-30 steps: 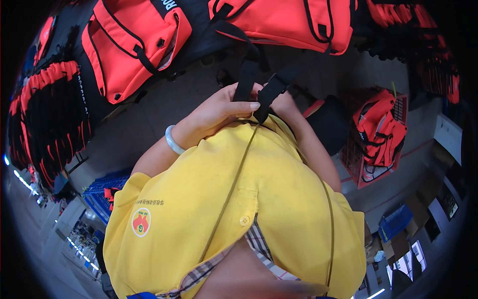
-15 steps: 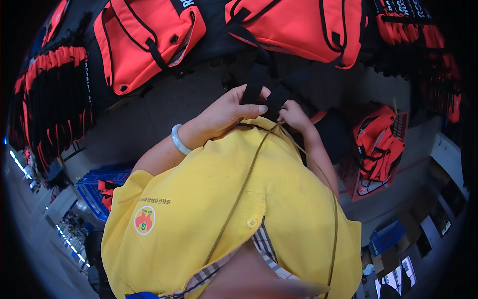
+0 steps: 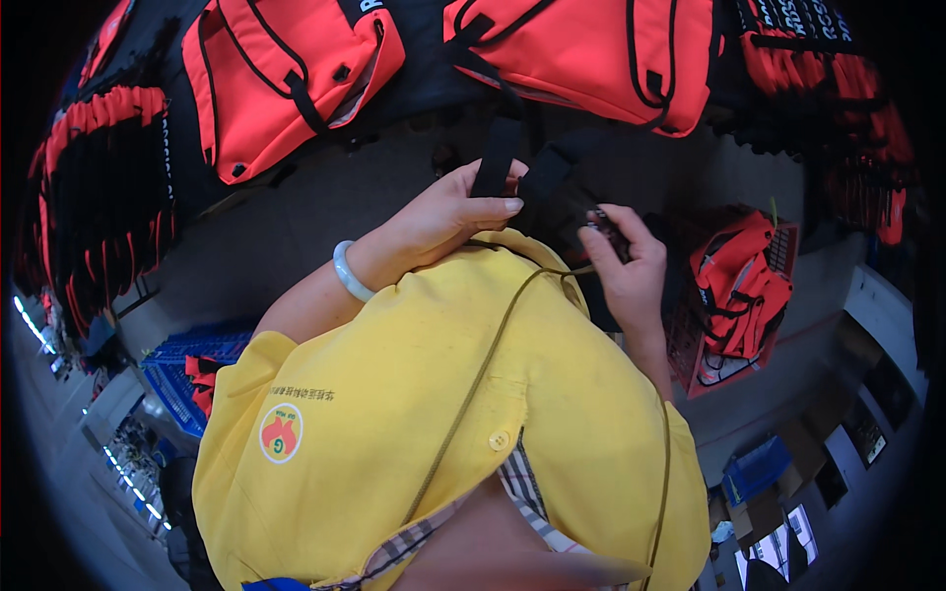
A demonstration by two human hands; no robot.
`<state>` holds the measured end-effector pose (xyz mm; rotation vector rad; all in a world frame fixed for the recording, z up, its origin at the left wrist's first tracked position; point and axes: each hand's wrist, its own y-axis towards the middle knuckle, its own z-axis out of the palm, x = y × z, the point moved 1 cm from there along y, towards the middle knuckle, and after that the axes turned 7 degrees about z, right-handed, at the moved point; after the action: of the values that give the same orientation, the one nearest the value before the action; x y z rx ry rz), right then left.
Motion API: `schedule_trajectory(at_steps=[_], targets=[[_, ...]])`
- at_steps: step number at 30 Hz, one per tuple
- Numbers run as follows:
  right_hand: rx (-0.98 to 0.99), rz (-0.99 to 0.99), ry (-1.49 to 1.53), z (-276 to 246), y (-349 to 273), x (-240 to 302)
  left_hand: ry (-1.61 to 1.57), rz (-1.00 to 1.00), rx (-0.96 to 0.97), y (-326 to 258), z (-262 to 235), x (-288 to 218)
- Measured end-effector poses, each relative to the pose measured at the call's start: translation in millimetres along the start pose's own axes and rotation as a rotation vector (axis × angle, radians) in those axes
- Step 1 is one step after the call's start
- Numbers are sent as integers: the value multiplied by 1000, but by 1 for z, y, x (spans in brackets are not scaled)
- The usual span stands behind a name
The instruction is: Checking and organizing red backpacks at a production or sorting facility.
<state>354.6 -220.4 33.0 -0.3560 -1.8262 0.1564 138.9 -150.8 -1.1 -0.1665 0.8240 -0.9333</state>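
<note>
My left hand (image 3: pixel 443 215), closed, pinches a wide black webbing strap (image 3: pixel 499 153) between thumb and fingers in front of my waist. A second black strap (image 3: pixel 548 169) angles away just right of it. To the right, my right hand (image 3: pixel 636 264) is raised, its thumb and fingers closed around a small dark object (image 3: pixel 609 232), blurred and too dark to name. A thin olive cord (image 3: pixel 483 369) runs down over my yellow shirt and crosses toward the right hand. Where the straps lead beyond the fingers is lost in dark fabric.
Two red bags with black trim, a left one (image 3: pixel 261 108) and a right one (image 3: pixel 581 69), lie on the dark table ahead. Stacked red-and-black pieces (image 3: pixel 108 197) hang at the left. A red crate (image 3: pixel 692 355) holding a red bag (image 3: pixel 739 286) stands right; a blue crate (image 3: pixel 177 369) left.
My right hand has moved from beside the straps to the right and slightly down, turning so that the dark object shows in its fingers. The left hand keeps its hold on the strap.
</note>
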Motion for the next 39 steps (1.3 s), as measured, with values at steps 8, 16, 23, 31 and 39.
schedule_trajectory(at_steps=[8,16,23,31,39], targets=[[41,-29,-180,13,9,11,21,11,23,-3,3,-6],[8,-40,-116,11,15,13,327,157,-22,-8,9,-20],[84,-24,-155,31,28,26,103,117,80,-9,2,-26],[68,-142,-250,48,51,33,53,101,49,-3,-6,-35],[17,24,-296,37,72,25,1526,218,-164,6,-89,-34]])
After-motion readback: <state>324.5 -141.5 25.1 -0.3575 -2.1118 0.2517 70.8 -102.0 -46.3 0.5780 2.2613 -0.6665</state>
